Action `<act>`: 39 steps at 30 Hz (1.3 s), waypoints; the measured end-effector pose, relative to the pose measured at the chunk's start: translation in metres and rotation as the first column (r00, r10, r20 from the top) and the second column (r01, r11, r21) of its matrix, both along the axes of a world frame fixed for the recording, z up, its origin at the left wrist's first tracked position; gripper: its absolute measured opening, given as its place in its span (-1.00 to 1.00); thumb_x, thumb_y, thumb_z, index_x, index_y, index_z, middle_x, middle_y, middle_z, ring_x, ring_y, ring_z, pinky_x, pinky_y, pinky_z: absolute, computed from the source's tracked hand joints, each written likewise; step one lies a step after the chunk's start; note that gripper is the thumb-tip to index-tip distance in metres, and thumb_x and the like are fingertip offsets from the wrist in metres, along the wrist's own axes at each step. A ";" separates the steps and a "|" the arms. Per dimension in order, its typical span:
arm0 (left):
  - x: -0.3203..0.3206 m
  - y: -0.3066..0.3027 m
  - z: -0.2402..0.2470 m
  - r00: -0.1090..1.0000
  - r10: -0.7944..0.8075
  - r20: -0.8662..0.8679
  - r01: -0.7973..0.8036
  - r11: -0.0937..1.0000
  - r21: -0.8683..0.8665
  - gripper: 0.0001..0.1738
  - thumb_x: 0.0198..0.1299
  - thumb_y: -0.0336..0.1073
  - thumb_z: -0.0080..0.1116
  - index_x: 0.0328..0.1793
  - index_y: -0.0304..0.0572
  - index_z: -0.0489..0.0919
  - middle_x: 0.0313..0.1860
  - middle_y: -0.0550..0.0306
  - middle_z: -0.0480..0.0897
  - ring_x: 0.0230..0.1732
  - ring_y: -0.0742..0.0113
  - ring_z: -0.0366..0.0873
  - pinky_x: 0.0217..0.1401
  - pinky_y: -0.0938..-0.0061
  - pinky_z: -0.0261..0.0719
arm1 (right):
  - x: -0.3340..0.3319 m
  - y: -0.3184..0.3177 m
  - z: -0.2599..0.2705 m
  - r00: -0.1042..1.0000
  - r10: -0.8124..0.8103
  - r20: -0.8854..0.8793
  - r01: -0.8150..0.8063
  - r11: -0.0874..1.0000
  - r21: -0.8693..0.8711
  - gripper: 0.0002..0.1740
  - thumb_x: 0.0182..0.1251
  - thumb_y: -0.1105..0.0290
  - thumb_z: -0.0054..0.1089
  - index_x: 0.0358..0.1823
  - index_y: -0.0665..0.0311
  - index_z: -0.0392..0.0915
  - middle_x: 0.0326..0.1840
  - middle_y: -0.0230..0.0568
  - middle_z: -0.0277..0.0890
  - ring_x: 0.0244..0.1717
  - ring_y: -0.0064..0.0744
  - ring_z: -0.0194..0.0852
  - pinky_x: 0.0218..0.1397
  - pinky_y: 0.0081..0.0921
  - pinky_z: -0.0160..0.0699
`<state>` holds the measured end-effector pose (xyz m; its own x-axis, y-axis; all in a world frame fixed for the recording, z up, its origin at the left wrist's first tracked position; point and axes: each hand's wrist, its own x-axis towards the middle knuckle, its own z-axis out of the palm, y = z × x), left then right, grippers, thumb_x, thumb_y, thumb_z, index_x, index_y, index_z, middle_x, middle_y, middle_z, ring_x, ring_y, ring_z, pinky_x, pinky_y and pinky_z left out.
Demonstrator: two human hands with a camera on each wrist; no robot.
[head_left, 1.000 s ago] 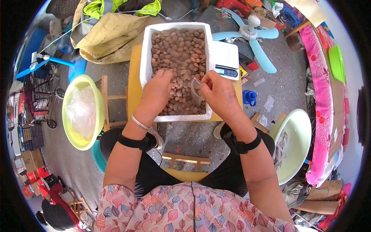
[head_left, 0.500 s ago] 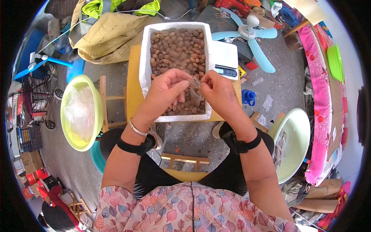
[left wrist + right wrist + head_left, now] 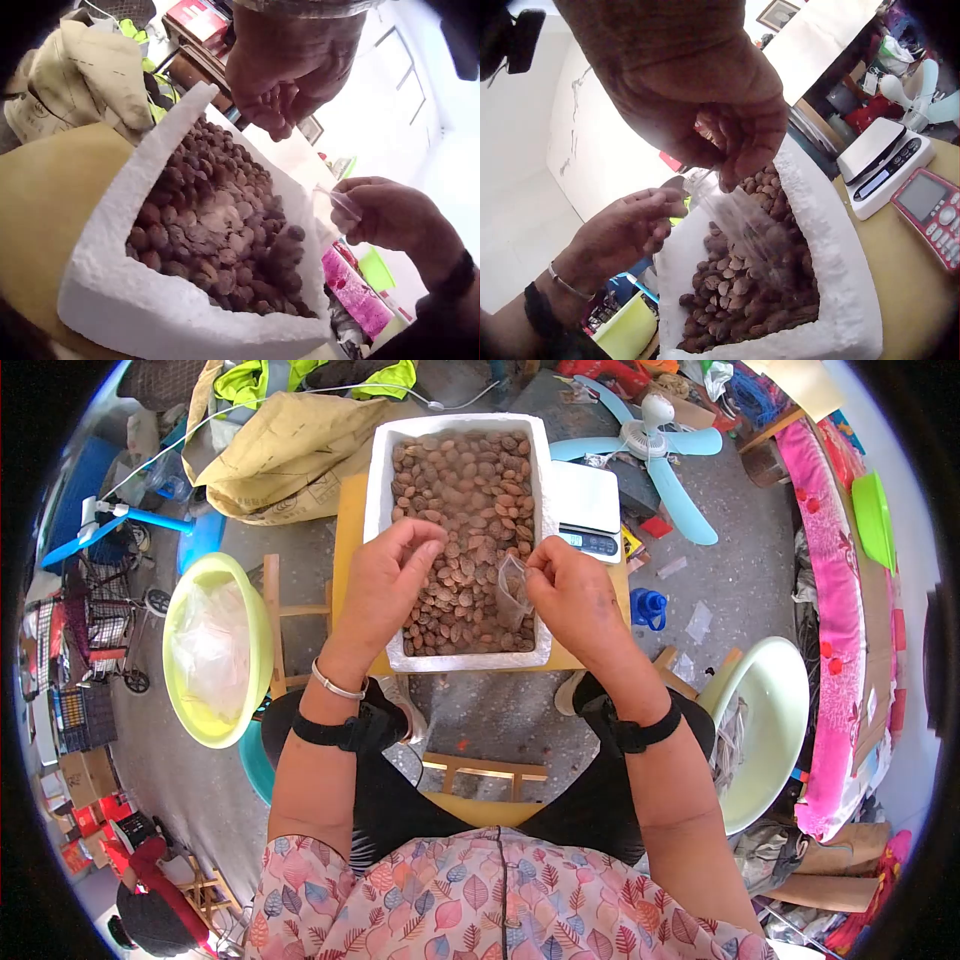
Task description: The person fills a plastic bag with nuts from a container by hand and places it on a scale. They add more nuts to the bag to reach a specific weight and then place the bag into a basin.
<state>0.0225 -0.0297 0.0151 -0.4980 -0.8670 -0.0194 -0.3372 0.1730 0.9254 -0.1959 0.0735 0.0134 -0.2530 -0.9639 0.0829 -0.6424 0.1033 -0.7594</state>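
My right hand [image 3: 575, 595] pinches the top of a small clear plastic bag [image 3: 515, 592], which hangs over the right side of a white foam box [image 3: 548, 490]. Brown, ridged nuts in their shells [image 3: 465, 490] fill the box. In the right wrist view the bag [image 3: 754, 232] dangles below the fingertips, nuts showing through it. Left of the bag, my left hand [image 3: 385, 580] hovers over the box's left edge, fingers loosely bent and thumb apart from the forefinger. The left wrist view shows this hand [image 3: 292, 75] raised above the nuts.
A white digital scale [image 3: 585, 500] stands right of the box on the yellow table [image 3: 350, 530], with a red handheld device [image 3: 930, 210] near it. A yellow-green basin [image 3: 262, 660] of plastic bags stands left, a pale basin [image 3: 770, 760] right. A blue-bladed fan [image 3: 665, 480] lies beyond.
My left hand rose from the nuts to the bag's mouth, then drew back left, away from it. The right hand keeps the bag in nearly the same place.
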 end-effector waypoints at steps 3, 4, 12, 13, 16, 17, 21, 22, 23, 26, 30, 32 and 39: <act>0.001 0.004 -0.020 0.991 -0.058 0.124 0.102 0.920 -0.379 -0.79 0.43 -0.41 0.23 0.14 -0.25 0.63 -0.14 0.06 0.72 -0.29 0.30 0.62 -0.17 0.42 0.63 | 0.000 0.000 -0.003 1.000 0.009 -0.016 -0.009 1.000 -0.012 -0.90 0.33 0.46 0.22 -0.23 0.36 0.57 -0.39 0.17 0.65 -0.28 0.26 0.68 -0.16 0.02 0.61; 0.000 0.005 -0.023 0.986 -0.054 0.156 0.117 0.896 -0.429 -0.77 0.40 -0.43 0.24 0.14 -0.25 0.63 -0.12 0.02 0.70 -0.27 0.20 0.63 -0.15 0.37 0.63 | 0.001 0.000 -0.002 1.000 0.008 -0.020 -0.008 1.000 -0.015 -0.90 0.33 0.46 0.22 -0.24 0.36 0.57 -0.39 0.17 0.65 -0.28 0.26 0.68 -0.16 0.02 0.61; -0.023 -0.002 -0.038 0.878 0.082 0.471 0.196 0.837 -0.511 -0.71 0.25 -0.46 0.31 0.09 -0.13 0.61 -0.05 -0.03 0.56 -0.08 -0.18 0.66 -0.06 0.08 0.65 | 0.003 0.000 -0.004 0.999 0.021 -0.024 -0.021 1.000 -0.009 -0.90 0.32 0.47 0.21 -0.24 0.37 0.57 -0.41 0.20 0.64 -0.29 0.27 0.68 -0.17 0.01 0.62; -0.024 -0.003 -0.040 0.876 0.089 0.474 0.190 0.840 -0.509 -0.72 0.24 -0.46 0.32 0.08 -0.12 0.61 -0.04 -0.02 0.56 -0.07 -0.18 0.66 -0.06 0.06 0.64 | 0.003 0.001 -0.002 1.000 0.024 -0.017 -0.024 1.000 -0.008 -0.90 0.32 0.47 0.21 -0.23 0.37 0.57 -0.40 0.20 0.64 -0.28 0.27 0.68 -0.17 0.01 0.62; -0.026 -0.004 -0.041 0.880 0.095 0.465 0.179 0.841 -0.510 -0.72 0.22 -0.45 0.33 0.05 -0.11 0.61 -0.04 -0.01 0.56 -0.06 -0.18 0.66 -0.07 0.04 0.64 | 0.003 0.000 -0.002 1.000 0.026 -0.012 -0.026 1.000 -0.005 -0.90 0.32 0.47 0.21 -0.23 0.37 0.57 -0.40 0.21 0.65 -0.28 0.27 0.68 -0.16 0.02 0.62; -0.025 -0.003 -0.040 0.889 0.090 0.448 0.174 0.839 -0.515 -0.72 0.21 -0.45 0.34 0.05 -0.12 0.60 -0.05 -0.03 0.55 -0.07 -0.18 0.66 -0.08 0.06 0.64 | 0.003 0.000 -0.002 1.000 0.026 -0.013 -0.026 1.000 -0.004 -0.90 0.32 0.47 0.21 -0.23 0.37 0.57 -0.40 0.21 0.65 -0.28 0.27 0.68 -0.16 0.02 0.62; -0.024 -0.006 -0.040 0.970 0.051 0.240 0.084 0.849 -0.522 -0.70 0.23 -0.45 0.35 0.08 -0.18 0.60 -0.16 0.06 0.60 -0.24 0.10 0.66 -0.20 0.27 0.62 | 0.003 0.000 -0.002 1.000 0.022 -0.013 -0.022 1.000 0.012 -0.90 0.32 0.48 0.20 -0.23 0.38 0.57 -0.40 0.22 0.65 -0.27 0.27 0.68 -0.16 0.02 0.61; -0.023 -0.006 -0.037 0.983 0.020 0.185 0.053 0.923 -0.382 -0.70 0.25 -0.44 0.35 0.10 -0.20 0.61 -0.19 0.12 0.61 -0.28 0.21 0.62 -0.23 0.35 0.59 | 0.003 -0.001 -0.002 1.000 0.023 -0.011 -0.023 1.000 0.009 -0.90 0.32 0.48 0.20 -0.23 0.38 0.57 -0.40 0.22 0.65 -0.27 0.27 0.68 -0.16 0.02 0.61; -0.021 -0.006 -0.033 0.992 -0.003 0.125 0.032 0.973 -0.229 -0.69 0.27 -0.43 0.35 0.12 -0.21 0.61 -0.22 0.19 0.61 -0.31 0.33 0.58 -0.25 0.43 0.57 | 0.003 -0.001 -0.002 1.000 0.024 -0.010 -0.024 1.000 0.008 -0.90 0.32 0.48 0.20 -0.24 0.38 0.57 -0.40 0.21 0.64 -0.27 0.27 0.68 -0.16 0.02 0.60; -0.019 -0.002 -0.013 0.991 -0.009 -0.132 0.034 0.981 0.191 -0.69 0.34 -0.41 0.34 0.18 -0.24 0.61 -0.25 0.34 0.62 -0.34 0.58 0.49 -0.28 0.61 0.52 | 0.004 -0.002 -0.003 1.000 0.017 -0.003 -0.017 1.000 -0.012 -0.90 0.31 0.48 0.21 -0.25 0.38 0.57 -0.40 0.21 0.64 -0.29 0.27 0.67 -0.17 0.01 0.60; -0.015 0.006 0.004 0.962 -0.037 -0.271 0.148 0.903 0.403 -0.69 0.39 -0.40 0.31 0.21 -0.25 0.61 -0.24 0.38 0.61 -0.31 0.64 0.51 -0.25 0.69 0.50 | 0.004 -0.002 -0.004 1.000 0.025 -0.009 -0.025 1.000 -0.007 -0.92 0.34 0.52 0.19 -0.21 0.39 0.57 -0.46 -0.06 0.61 -0.43 -0.23 0.63 -0.30 -0.31 0.55; -0.021 0.015 -0.005 0.955 -0.129 -0.266 0.192 0.954 0.229 -0.71 0.38 -0.42 0.31 0.20 -0.23 0.62 -0.23 0.36 0.62 -0.31 0.63 0.51 -0.25 0.68 0.50 | 0.003 -0.001 -0.004 1.000 0.029 0.004 -0.029 1.000 0.000 -0.92 0.35 0.52 0.19 -0.21 0.39 0.57 -0.46 -0.07 0.61 -0.43 -0.26 0.62 -0.30 -0.32 0.55; -0.037 0.028 -0.005 0.962 -0.269 0.049 0.269 0.903 -0.335 -0.72 0.30 -0.44 0.32 0.13 -0.14 0.69 -0.22 0.15 0.70 -0.29 0.46 0.62 -0.22 0.48 0.58 | -0.002 0.000 -0.009 0.999 0.035 0.004 -0.035 0.999 -0.007 -0.92 0.35 0.52 0.19 -0.19 0.39 0.58 -0.44 -0.08 0.61 -0.41 -0.28 0.62 -0.29 -0.33 0.56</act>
